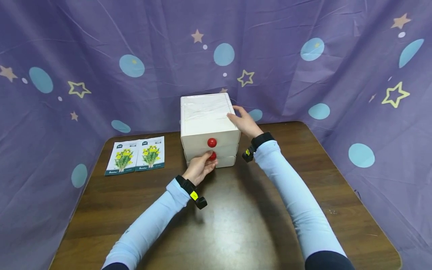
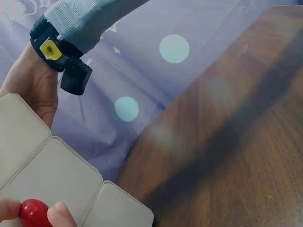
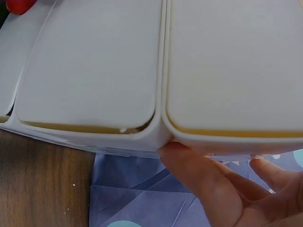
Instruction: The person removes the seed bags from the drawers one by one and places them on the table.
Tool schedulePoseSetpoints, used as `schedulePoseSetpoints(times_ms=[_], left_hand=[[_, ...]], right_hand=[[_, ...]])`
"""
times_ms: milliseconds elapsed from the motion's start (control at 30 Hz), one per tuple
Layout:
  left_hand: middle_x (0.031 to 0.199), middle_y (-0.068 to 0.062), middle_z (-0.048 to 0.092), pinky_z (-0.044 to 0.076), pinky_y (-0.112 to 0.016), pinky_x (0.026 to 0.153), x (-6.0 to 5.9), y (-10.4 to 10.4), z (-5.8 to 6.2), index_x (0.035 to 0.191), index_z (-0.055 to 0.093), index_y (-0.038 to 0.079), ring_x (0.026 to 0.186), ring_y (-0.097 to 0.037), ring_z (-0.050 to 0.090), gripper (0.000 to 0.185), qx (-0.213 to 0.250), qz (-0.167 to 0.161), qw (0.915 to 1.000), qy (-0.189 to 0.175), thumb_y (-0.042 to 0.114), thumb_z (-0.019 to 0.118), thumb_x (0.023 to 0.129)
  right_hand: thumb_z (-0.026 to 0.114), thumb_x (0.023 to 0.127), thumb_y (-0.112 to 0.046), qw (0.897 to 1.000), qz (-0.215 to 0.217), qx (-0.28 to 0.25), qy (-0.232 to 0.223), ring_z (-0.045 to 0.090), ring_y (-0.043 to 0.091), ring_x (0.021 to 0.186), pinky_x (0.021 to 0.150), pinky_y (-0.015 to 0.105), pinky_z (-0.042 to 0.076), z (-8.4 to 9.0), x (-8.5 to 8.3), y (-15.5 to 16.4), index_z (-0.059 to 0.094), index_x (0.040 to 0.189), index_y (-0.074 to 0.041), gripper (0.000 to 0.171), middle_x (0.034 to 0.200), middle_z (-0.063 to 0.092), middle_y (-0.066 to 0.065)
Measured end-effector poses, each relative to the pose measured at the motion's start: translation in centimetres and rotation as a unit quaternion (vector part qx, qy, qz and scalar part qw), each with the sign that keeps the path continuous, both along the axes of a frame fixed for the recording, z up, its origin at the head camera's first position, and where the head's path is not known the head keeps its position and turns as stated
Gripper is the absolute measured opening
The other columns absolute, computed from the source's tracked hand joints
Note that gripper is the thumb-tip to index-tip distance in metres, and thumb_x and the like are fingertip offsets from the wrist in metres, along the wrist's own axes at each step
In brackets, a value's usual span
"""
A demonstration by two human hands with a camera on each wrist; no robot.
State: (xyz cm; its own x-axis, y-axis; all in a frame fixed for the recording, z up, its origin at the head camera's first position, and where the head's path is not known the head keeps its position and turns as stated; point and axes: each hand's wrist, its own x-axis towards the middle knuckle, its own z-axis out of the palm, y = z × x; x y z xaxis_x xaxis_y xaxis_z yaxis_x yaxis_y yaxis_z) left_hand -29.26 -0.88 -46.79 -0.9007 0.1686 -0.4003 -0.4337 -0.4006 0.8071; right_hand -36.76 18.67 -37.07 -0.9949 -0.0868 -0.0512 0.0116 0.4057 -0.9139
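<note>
Fingers (image 2: 60, 213) of left hand (image 1: 199, 167) pinch lower red knob (image 2: 34, 212); right hand (image 1: 245, 122) fingers lie flat, bracing white drawer box (image 1: 207, 120) mid-table (image 1: 236, 210). Box looks light, smooth, slide-prone; knob is best hold.

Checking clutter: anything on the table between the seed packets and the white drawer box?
Nothing: in the head view, only bare brown table separates the seed packets from the white drawer box. The left hand sits in front at the lower red knob.
</note>
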Motion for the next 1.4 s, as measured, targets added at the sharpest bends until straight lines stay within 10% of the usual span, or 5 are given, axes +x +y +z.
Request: schedulePoseSetpoints(times_ms=[400, 1067, 1400], left_hand=[[0.083, -0.012, 0.065, 0.051, -0.020, 0.066, 2.8, 0.0, 0.4, 0.102, 0.060, -0.002, 0.067, -0.013, 0.061, 0.026, 0.017, -0.016, 0.9997, 0.011, 0.021, 0.062, 0.090], [0.096, -0.014, 0.061, 0.049, -0.019, 0.070, 12.0, -0.5, -2.0, 0.120, 0.049, -0.010, 0.077, -0.012, 0.060, 0.050, 0.031, -0.063, 0.9975, 0.012, 0.029, 0.060, 0.091], [0.095, -0.015, 0.062, 0.049, -0.019, 0.070, 14.2, -0.5, -2.9, 0.119, 0.050, -0.010, 0.078, -0.013, 0.060, 0.050, 0.019, -0.060, 0.9980, 0.005, 0.029, 0.062, 0.089]], right_hand=[[0.049, 0.093, -0.043, 1.000, -0.012, 0.002, 0.002, 0.031, 0.029, 0.129, 0.104, 0.048, 0.030, 0.5, -0.1, 0.1, 0.024, 0.146, -0.018, 0.063, 0.147, 0.028, 0.014], [0.049, 0.093, -0.044, 0.999, 0.006, -0.032, -0.019, 0.038, 0.032, 0.124, 0.095, 0.053, 0.039, -0.1, 0.1, 0.4, 0.021, 0.147, -0.021, 0.065, 0.144, 0.029, 0.014], [0.050, 0.092, -0.046, 0.998, 0.007, -0.046, -0.029, 0.043, 0.033, 0.119, 0.087, 0.056, 0.043, -0.1, -0.1, 0.2, 0.022, 0.147, -0.023, 0.066, 0.142, 0.033, 0.015]])
